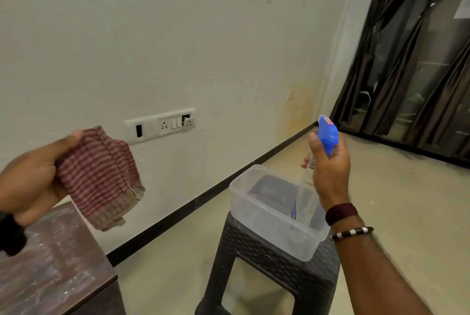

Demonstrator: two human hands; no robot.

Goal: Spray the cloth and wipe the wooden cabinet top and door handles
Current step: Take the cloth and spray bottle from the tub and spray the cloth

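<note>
My left hand (33, 180) grips a folded red-and-white striped cloth (101, 177), held up in the air above the corner of the dark wooden cabinet top (50, 264). The cloth hangs down from my fingers. My right hand (329, 169) grips a clear spray bottle (307, 187) with a blue trigger head (328, 134) at its neck. The bottle's base sits low inside a clear plastic tub (267, 215). The nozzle points left, toward the cloth. The cabinet's doors and handles are out of view.
The tub stands on a dark woven-pattern plastic stool (267, 258). A white wall with a switch and socket panel (160, 124) runs behind. Dark curtains (407, 60) cover a window at the right. Beige floor lies around the stool.
</note>
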